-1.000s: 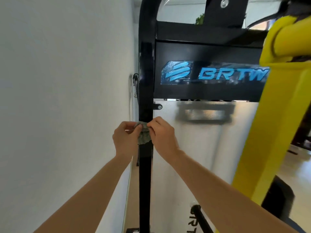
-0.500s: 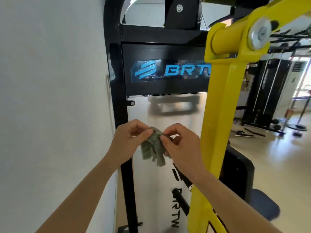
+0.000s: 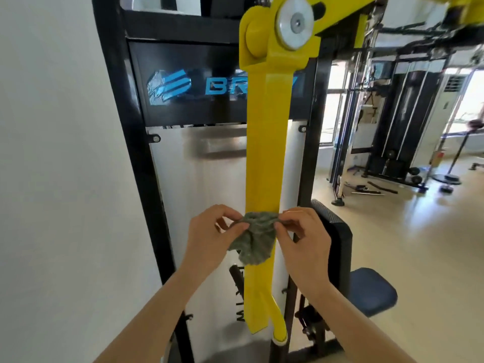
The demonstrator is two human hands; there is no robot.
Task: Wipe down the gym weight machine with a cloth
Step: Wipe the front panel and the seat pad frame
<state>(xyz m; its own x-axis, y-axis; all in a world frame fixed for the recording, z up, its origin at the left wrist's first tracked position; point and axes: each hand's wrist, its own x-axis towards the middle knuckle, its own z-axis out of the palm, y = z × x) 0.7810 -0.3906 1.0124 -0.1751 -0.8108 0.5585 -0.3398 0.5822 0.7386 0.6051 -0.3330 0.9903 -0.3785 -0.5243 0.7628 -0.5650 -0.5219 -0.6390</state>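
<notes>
Here, a white wall (image 3: pixel 52 166) fills the left side, and the weight machine (image 3: pixel 180 24) stands just beside it. Its black upright (image 3: pixel 132 142) runs down next to the wall. Right of that, a black panel (image 3: pixel 188 106) with a blue logo sits above a pale metal cover plate (image 3: pixel 209 179).

In front of the plate's lower part the left hand (image 3: pixel 209 242) is raised, its grip pinching the upper left edge of the cloth (image 3: pixel 255 242) between thumb and fingertips. The cloth is a small, crumpled grey-green rag held in the air between the two hands, its top edge stretched across and the rest hanging down in a bunch. It overlaps the yellow arm (image 3: pixel 267 158), which hangs straight down from a round silver disc (image 3: pixel 296 20) at the top. Whether the cloth actually touches the yellow paint cannot be told.

The right hand (image 3: pixel 307 247) has the cloth's upper right corner, its grip likewise pinching the fabric with thumb and fingertips just at the arm's right edge. Right of that hand a black back pad (image 3: pixel 339 231) stands upright, with a blue seat (image 3: pixel 372 290) below it. Farther right, well apart across the pale floor (image 3: pixel 419 244), a black cable rig (image 3: pixel 408 121) stands by bright windows.
</notes>
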